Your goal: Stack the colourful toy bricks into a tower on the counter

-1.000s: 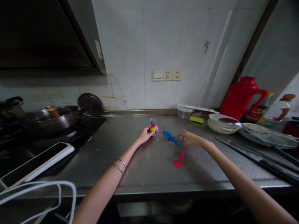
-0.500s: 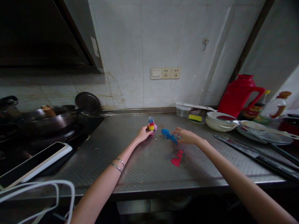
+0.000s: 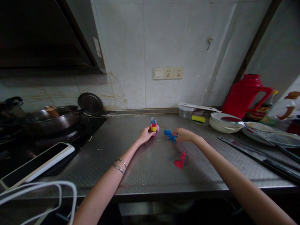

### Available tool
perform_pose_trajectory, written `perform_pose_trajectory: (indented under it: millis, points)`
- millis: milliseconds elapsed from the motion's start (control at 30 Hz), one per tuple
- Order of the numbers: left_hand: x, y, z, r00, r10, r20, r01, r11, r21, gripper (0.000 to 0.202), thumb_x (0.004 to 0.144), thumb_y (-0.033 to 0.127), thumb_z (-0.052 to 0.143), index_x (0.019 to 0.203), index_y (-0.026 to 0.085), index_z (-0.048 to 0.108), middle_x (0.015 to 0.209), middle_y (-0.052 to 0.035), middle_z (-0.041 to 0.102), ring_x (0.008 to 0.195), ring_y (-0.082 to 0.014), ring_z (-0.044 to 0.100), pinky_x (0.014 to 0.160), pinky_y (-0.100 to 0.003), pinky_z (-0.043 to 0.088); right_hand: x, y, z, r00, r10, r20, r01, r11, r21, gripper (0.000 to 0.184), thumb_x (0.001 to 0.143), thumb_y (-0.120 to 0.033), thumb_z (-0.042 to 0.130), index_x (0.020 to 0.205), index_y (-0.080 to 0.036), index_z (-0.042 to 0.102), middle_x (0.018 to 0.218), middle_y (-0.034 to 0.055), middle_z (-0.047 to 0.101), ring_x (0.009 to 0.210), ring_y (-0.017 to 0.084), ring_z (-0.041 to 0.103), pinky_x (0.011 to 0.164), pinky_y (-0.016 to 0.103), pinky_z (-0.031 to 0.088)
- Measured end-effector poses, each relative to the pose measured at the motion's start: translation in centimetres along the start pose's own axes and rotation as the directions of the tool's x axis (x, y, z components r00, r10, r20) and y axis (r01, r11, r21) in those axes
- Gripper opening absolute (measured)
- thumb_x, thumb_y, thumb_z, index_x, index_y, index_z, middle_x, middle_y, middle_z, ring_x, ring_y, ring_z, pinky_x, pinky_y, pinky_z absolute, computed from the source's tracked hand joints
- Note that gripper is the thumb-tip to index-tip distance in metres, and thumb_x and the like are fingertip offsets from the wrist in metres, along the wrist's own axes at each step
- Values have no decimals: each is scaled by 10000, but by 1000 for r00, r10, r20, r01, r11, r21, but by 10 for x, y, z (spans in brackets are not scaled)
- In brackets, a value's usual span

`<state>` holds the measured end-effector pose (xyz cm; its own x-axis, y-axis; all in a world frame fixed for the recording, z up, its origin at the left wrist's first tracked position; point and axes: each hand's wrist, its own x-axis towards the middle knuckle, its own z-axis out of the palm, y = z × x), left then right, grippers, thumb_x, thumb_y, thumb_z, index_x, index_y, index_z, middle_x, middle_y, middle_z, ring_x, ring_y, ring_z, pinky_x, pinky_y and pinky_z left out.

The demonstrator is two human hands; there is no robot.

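Jar (image 3: 153, 125) stands upright in the left hand (image 3: 145, 135), thumb and fingers closed about its lower part; we see blue, red and yellow inside, with a pink piece (image 3: 157, 128) just to its right. Against the views of the past second, this hold is unchanged, while the right hand (image 3: 184, 135) has shifted leftward and now meets the blue bits (image 3: 167, 133) at their right end. Those bits, earlier strung out toward us, form a shorter heap between the two hands. We judge this to be a gathering of loose pieces. The right fingers are curled, but we cannot tell whether they pinch anything. Red bits (image 3: 180, 162) lie apart on the surface (image 3: 152, 170), nearer us than the right hand; a sponge (image 3: 198, 119) lies beyond it.
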<state>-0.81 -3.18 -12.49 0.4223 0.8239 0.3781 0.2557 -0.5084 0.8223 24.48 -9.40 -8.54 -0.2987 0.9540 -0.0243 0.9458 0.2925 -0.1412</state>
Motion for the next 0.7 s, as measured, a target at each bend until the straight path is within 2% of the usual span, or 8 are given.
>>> perform_pose_trajectory:
  millis: [333,433,700]
  points:
    - [0,-2,0,1000,4,5,-4,1000,18,343,694,229,609,1013,105,586,987,-84,645,867,-184,593,827,-322,438,0,-5,4,997,81,-15,-82,997,-17,240,676,-213,543,889,-212,654,843,44,664,737,147,606,584,182,375]
    - [0,-2,-1,1000,6,0,-6,1000,24,348,692,234,612,1012,102,586,986,-90,645,860,-188,594,823,-326,438,-2,-6,7,996,65,-53,-65,998,2,224,679,-186,524,853,-198,665,805,46,670,706,142,605,577,180,372]
    - [0,-4,-1,1000,26,12,-26,1000,-14,368,696,234,612,1042,114,576,1007,-95,637,868,-188,591,829,-330,436,-4,9,12,979,30,-200,13,978,208,217,669,-186,527,812,-154,687,757,55,681,693,153,604,631,206,440]
